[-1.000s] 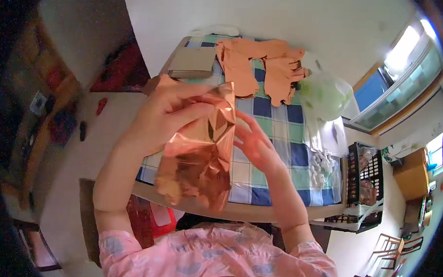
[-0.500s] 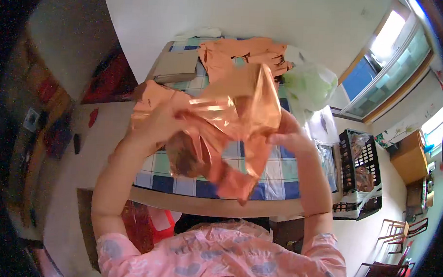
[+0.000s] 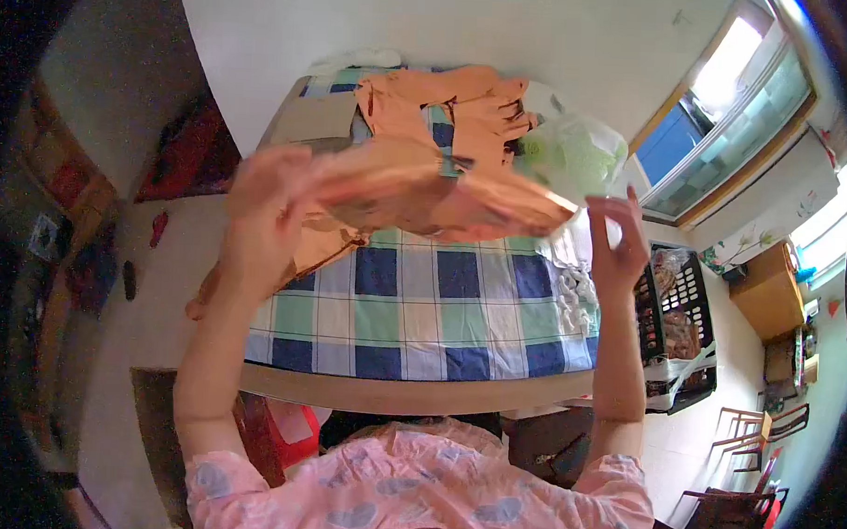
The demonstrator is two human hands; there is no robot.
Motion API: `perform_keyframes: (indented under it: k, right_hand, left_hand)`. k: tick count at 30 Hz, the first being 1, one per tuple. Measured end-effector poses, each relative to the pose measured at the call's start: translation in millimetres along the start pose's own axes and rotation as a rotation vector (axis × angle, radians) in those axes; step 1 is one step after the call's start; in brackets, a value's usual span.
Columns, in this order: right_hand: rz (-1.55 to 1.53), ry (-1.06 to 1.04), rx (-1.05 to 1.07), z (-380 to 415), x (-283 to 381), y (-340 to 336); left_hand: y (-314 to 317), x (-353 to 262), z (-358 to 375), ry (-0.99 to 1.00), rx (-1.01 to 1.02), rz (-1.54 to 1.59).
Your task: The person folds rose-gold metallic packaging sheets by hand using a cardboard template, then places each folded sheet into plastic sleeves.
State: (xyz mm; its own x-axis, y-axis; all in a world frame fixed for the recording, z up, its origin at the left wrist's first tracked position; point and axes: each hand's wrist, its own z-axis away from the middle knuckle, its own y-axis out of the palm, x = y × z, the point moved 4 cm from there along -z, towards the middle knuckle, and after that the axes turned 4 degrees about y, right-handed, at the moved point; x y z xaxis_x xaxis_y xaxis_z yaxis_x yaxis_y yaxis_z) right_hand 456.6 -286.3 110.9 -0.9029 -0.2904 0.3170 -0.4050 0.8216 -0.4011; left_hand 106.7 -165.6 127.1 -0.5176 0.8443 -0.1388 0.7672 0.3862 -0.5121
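A shiny copper-coloured sheet [image 3: 435, 195], blurred by motion, stretches above the checked tablecloth [image 3: 422, 302]. Its left end is gripped in my left hand [image 3: 272, 199], fingers closed round it. My right hand [image 3: 618, 236] is raised at the sheet's right end, with thumb and a finger pinched together near its tip; whether the tip is between them is too blurred to tell. Beyond the sheet, more copper-coloured pieces [image 3: 401, 100] lie spread on the cloth. Another such piece [image 3: 321, 247] lies by my left forearm.
A flat beige box or stack [image 3: 317, 118] lies at the back left. At the back right is a clear plastic bag with green contents [image 3: 577, 153]. A black crate [image 3: 678, 320] holding wrapped items stands right of the table. Chairs [image 3: 727, 518] stand at the far lower right.
Both hands have risen and moved apart. The crumpled, hanging copper sheet is now lifted farther back and stretched sideways, uncovering more of the checked cloth.
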Motion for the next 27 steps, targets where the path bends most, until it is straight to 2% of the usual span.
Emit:
perform_keyframes:
  k: [2,4,8,12,16,17,19,21,22,24,25,27]
  right_hand:
    - [0.0,0.02,0.029,32,-3,-1]
    - [-0.038,0.119,0.134,67,-7,7]
    - [-0.094,0.464,0.237,139,-51,47]
    - [-0.226,0.793,0.291,172,-81,102]
    - [-0.296,1.109,0.374,161,-86,150]
    - [-0.413,1.132,0.36,165,-92,160]
    - [-0.651,1.172,0.336,170,-97,180]
    - [-0.488,1.131,0.249,169,-101,171]
    - [-0.405,1.107,0.207,166,-100,165]
    - [-0.056,0.771,0.254,161,-100,160]
    - [0.115,0.6,0.274,160,-97,159]
    - [0.388,0.586,0.428,163,-91,162]
  left_hand:
    - [8,-1,43,0.14,0.123,0.081]
    - [34,-7,83,0.158,0.118,0.122]
    - [91,10,157,-0.035,0.156,0.161]
    - [108,23,166,-0.297,0.095,0.246]
    - [114,29,159,-0.323,0.061,0.307]
    - [114,30,158,-0.322,0.049,0.321]
    - [112,33,154,-0.307,0.043,0.309]
    - [111,31,153,-0.277,0.054,0.271]
    - [112,34,157,-0.389,-0.009,0.246]
    - [117,36,173,-0.611,-0.132,0.196]
    - [122,39,180,-0.704,-0.042,0.207]
    - [127,45,198,-0.884,0.146,0.228]
